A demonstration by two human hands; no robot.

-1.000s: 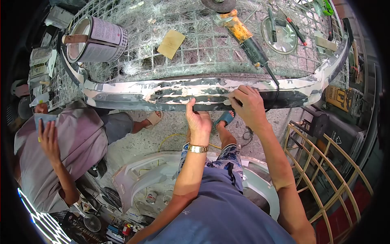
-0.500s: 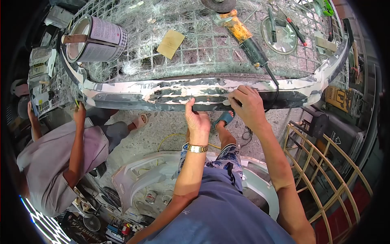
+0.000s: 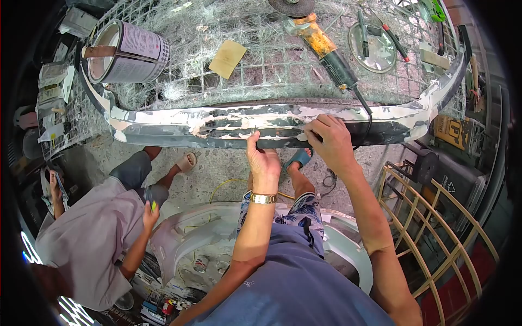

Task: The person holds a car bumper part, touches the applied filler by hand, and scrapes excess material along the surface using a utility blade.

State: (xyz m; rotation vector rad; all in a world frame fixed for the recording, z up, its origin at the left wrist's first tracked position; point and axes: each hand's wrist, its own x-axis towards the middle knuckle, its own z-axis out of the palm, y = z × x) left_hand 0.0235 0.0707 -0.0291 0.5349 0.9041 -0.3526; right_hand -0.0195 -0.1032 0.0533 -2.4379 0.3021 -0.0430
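A long black bumper lip (image 3: 179, 136), patched with pale filler, spans the edge of the mesh-topped bench. My left hand (image 3: 265, 162) grips its near edge, thumb on the front face and fingers curled underneath. A gold watch is on that wrist. To its right, my right hand (image 3: 329, 140) is closed with fingertips pressed against the lip. A small pale spot shows at those fingertips, too small to name. Rough filler streaks (image 3: 250, 117) lie just beyond both hands.
On the mesh bench are a filler can (image 3: 133, 54), a sandpaper sheet (image 3: 228, 58), an angle grinder (image 3: 326, 51) and a round lid (image 3: 375, 51). The grinder's cord crosses the lip. A co-worker (image 3: 92, 233) is at left, a wooden frame (image 3: 435, 228) at right, a grey bumper (image 3: 168, 233) behind me.
My two hands have hardly moved on the lip. The co-worker at left has moved back from the bench, with a hand holding something yellow-green now lower and further right.
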